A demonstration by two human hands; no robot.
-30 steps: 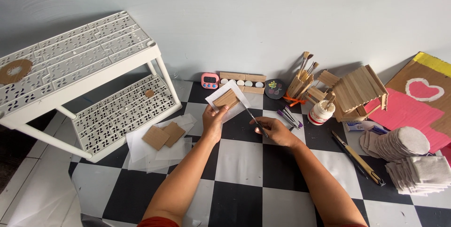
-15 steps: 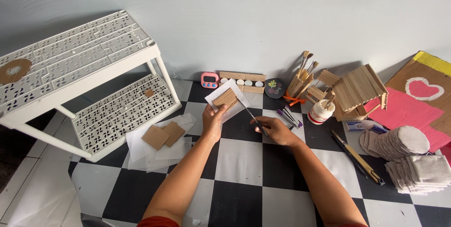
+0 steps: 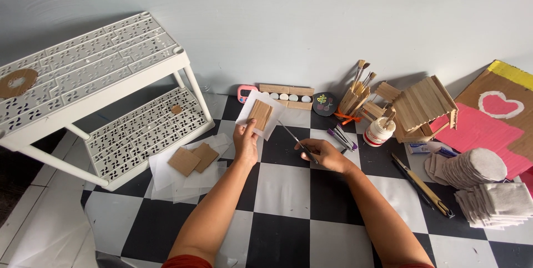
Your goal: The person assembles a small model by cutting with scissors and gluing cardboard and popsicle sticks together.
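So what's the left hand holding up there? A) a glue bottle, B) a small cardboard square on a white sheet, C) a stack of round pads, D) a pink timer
B: the left hand holds a white sheet with a brown cardboard square on it, raised above the checkered floor, while the right hand holds a thin brush.

Both forearms are bare from wrist to past the elbow. The left hand (image 3: 245,143) and the right hand (image 3: 325,154) wear no gloves, rings, or watch that can be seen. Below the left elbow, at the bottom edge, a strip of red sleeve (image 3: 186,261) shows.
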